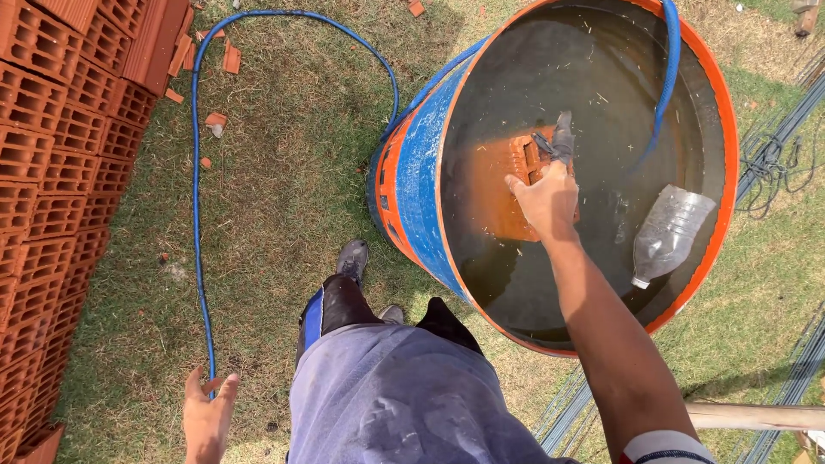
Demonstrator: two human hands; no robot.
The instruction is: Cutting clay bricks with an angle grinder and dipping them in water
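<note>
My right hand [547, 199] reaches into a blue and orange drum [416, 172] filled with murky water. It grips an orange hollow brick [497, 189] that is partly under the water. My fingertips are below the surface and look dark. My left hand [207, 416] hangs at my side over the grass, fingers apart, holding nothing. A clear plastic bottle [667, 232] floats in the water to the right of the brick.
A blue hose [198, 172] runs across the grass and over the drum's rim into the water. Stacked orange hollow bricks [60, 155] stand at the left. Steel rods [786, 129] lie on the right. A wooden handle [756, 417] crosses at lower right.
</note>
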